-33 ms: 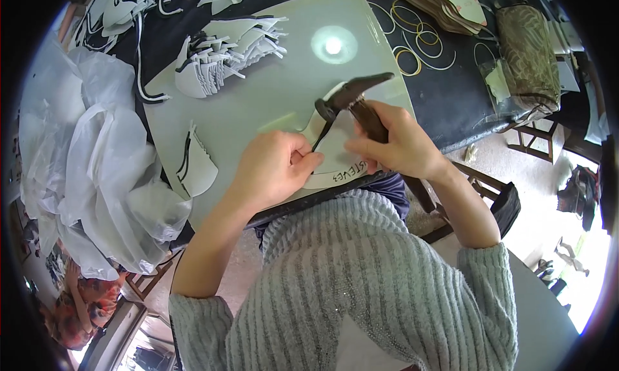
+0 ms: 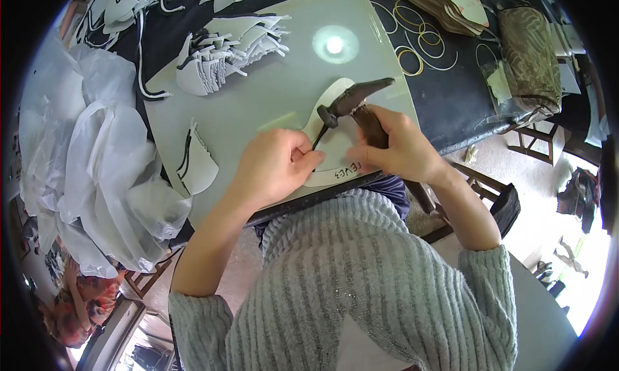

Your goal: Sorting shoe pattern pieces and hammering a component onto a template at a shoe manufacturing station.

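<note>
My right hand (image 2: 403, 145) is wrapped round the wooden handle of a hammer (image 2: 358, 100), whose dark metal head is over a flat white shoe-shaped piece (image 2: 330, 102). That piece lies near the board's front edge, with black writing on it partly covered by my right hand. My left hand (image 2: 277, 165) is closed in a pinch at the piece's left edge, on a thin black strip (image 2: 318, 137) that runs up toward the hammer's face. Whether the hammer touches the strip, I cannot tell.
Beneath the work is a pale board (image 2: 258, 107) on a dark table. A stack of white cut pieces (image 2: 219, 61) and a single white piece (image 2: 196, 161) lie left. Clear plastic bags (image 2: 109, 158) bulge at the left edge. Coiled rings (image 2: 412, 42) and a patterned roll (image 2: 529, 55) sit right.
The hammer head has come down slightly toward me, showing more of the white piece's far end. My right hand covers more of the writing. My left hand has stayed in place.
</note>
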Tool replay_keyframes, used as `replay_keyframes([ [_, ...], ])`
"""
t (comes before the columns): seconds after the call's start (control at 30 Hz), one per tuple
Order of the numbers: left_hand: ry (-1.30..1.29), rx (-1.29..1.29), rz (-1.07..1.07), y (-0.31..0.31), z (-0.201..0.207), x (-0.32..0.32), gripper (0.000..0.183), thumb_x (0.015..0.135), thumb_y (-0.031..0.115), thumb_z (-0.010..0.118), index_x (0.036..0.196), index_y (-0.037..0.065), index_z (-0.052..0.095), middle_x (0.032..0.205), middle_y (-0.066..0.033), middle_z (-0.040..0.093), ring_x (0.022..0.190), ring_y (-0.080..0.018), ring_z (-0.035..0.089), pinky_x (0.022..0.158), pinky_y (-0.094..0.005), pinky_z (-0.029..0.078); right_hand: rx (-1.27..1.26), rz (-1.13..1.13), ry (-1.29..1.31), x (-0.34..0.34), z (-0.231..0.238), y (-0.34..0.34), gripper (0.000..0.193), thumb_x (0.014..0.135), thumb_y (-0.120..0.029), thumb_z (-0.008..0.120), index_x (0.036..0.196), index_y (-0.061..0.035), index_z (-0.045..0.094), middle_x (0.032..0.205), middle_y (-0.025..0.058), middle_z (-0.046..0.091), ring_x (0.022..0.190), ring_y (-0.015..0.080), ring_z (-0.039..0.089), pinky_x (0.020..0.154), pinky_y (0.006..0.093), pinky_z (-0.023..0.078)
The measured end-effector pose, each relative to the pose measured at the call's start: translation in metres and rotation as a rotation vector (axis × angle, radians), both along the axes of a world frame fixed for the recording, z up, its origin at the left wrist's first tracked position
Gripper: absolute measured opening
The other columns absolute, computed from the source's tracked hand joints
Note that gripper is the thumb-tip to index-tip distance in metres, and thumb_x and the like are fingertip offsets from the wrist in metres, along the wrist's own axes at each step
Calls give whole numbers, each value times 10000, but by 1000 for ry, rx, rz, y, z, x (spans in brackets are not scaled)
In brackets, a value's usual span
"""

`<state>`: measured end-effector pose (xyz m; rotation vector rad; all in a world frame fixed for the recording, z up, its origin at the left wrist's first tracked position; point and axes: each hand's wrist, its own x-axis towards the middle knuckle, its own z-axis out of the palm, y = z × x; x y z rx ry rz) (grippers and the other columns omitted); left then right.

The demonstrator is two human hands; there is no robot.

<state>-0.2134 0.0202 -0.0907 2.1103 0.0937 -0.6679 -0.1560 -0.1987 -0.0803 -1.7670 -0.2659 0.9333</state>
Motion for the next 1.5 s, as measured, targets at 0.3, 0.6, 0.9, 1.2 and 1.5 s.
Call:
replay_keyframes([
  [0.3, 175, -158, 18, 5, -1, 11, 228, 817, 166, 658, 656, 4, 646, 574, -79, 660, 511, -133, 646, 529, -280, 487, -27, -78, -132, -16, -15, 5, 240, 843, -57, 699, 883, 27, 477, 712, 60, 607, 633, 110, 663, 544, 242, 547],
  [0.6, 62, 41, -138, -2, 5, 13, 244, 776, 197, 668, 626, 7, 632, 529, -111, 607, 495, -220, 621, 521, -329, 475, -21, -60, -170, -17, -14, 4, 218, 863, -60, 675, 893, 32, 480, 719, 72, 625, 629, 118, 664, 537, 242, 541],
  [0.9, -872, 357, -310, -13, -1, -32, 604, 779, 424, 694, 1251, 69, 565, 1391, -147, 466, 1248, -298, 488, 987, -430, 431, 86, -150, 102, -6, -4, -7, 235, 996, -199, 505, 1035, 33, 511, 811, 92, 654, 615, 104, 649, 448, 195, 445],
  [1.2, -704, 289, -623, 16, 1, -17, 586, 838, 401, 651, 1300, 64, 524, 1395, -59, 491, 1329, -227, 422, 1120, -459, 283, -396, 57, -826, 22, 27, -36, 240, 977, -213, 524, 921, 19, 552, 627, 129, 584, 478, 248, 578, 451, 305, 428],
  [1.5, -920, 174, 53, -15, -23, -6, 312, 811, 209, 715, 1082, 65, 662, 1048, -57, 614, 989, -258, 571, 886, -456, 404, -517, 243, -973, 6, 36, -9, 288, 946, -271, 569, 838, -18, 483, 610, 138, 593, 536, 318, 624, 460, 385, 479],
])
